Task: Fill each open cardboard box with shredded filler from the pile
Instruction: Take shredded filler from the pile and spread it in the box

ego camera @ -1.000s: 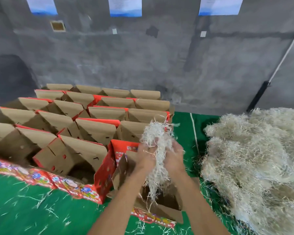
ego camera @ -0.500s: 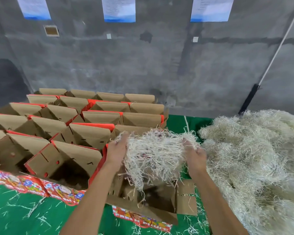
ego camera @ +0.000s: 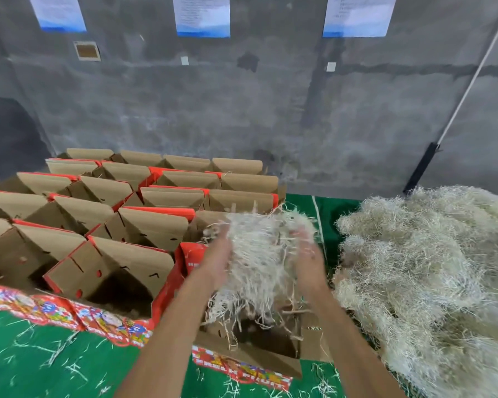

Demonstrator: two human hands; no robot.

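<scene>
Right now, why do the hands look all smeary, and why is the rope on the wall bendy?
In the head view, the left hand, right hand and clump of filler are motion-blurred; the boxes behind look sharper. The wide-angle lens curves the rope near the frame's edge.

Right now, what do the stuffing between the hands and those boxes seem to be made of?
The stuffing looks like pale, matte shredded paper or wood wool: thin, crinkly, tangled strands. I cannot tell which. The boxes look like brown cardboard, with raw flaps inside and a glossy red printed skin outside.
</scene>
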